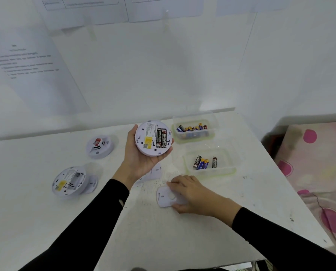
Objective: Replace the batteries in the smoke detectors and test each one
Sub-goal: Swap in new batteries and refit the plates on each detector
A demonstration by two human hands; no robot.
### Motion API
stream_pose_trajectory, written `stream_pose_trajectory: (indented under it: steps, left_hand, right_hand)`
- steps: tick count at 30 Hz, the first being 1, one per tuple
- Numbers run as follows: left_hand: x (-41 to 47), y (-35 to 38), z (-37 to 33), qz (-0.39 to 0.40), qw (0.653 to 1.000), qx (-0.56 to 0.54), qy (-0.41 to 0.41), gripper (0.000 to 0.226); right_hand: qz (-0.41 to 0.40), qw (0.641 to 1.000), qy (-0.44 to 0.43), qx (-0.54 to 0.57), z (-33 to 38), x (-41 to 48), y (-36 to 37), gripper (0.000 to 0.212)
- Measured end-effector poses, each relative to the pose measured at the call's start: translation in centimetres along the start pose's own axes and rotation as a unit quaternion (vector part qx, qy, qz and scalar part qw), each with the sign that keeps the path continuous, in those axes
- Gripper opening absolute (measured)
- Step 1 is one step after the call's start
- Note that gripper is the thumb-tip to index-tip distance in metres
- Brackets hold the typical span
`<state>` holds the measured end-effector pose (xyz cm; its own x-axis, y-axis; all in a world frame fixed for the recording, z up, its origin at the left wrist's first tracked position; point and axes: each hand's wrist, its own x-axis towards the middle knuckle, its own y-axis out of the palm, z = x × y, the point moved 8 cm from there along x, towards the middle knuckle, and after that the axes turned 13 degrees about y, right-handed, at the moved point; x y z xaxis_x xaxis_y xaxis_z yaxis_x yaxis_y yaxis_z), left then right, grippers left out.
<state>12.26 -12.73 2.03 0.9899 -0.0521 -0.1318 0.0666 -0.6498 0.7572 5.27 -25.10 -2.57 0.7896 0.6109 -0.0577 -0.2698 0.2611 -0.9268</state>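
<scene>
My left hand (137, 159) holds a round white smoke detector (153, 138) back side up above the table, with two black batteries (161, 138) seated in its open compartment. My right hand (192, 192) lies over a white mounting plate (166, 196) on the table, fingers and thumb curled around its edges. Another detector (69, 181) lies back up at the left with an empty compartment, leaning on a white plate (93, 184). A third detector (99, 146) sits face up farther back. Part of another white plate (153, 173) shows under my left wrist.
Two clear plastic tubs stand at the right: the far tub (194, 129) holds several batteries, the near tub (210, 162) holds a few. The white table (202, 231) ends at the right edge beside a pink dotted cloth (316, 173). Papers hang on the wall behind.
</scene>
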Motion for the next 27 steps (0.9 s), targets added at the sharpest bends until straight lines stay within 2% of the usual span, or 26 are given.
stream_pose_trajectory:
  steps: [2,5,6,8,15,23,27]
  left_hand:
    - [0.1,-0.3,0.2,0.000,1.000,0.002,-0.002,0.080]
    - [0.3,-0.6,0.3,0.009,1.000,0.010,0.007,0.076]
    - [0.3,-0.4,0.3,0.015,1.000,0.013,0.011,0.071]
    - [0.2,0.2,0.4,0.025,1.000,0.007,0.016,0.063]
    - [0.2,1.8,0.9,0.035,0.999,-0.014,0.015,0.057]
    - [0.5,2.3,1.5,0.036,0.999,0.032,0.019,0.057]
    - [0.6,2.1,2.0,0.036,0.998,0.050,0.018,0.057]
  right_hand:
    - [-0.043,0.994,-0.009,0.102,1.0,0.0,-2.9,0.044]
    - [-0.203,0.957,-0.013,0.205,1.7,0.2,-9.5,0.019]
    - [-0.252,0.945,-0.007,0.210,1.5,0.5,-11.2,0.018]
    - [-0.299,0.933,0.009,0.199,1.0,1.6,-13.4,0.023]
    - [-0.279,0.940,0.043,0.191,-0.1,4.6,-14.9,0.035]
    - [-0.269,0.944,0.074,0.178,-0.8,5.7,-14.7,0.025]
    - [-0.261,0.938,0.086,0.211,-1.4,5.4,-14.2,0.019]
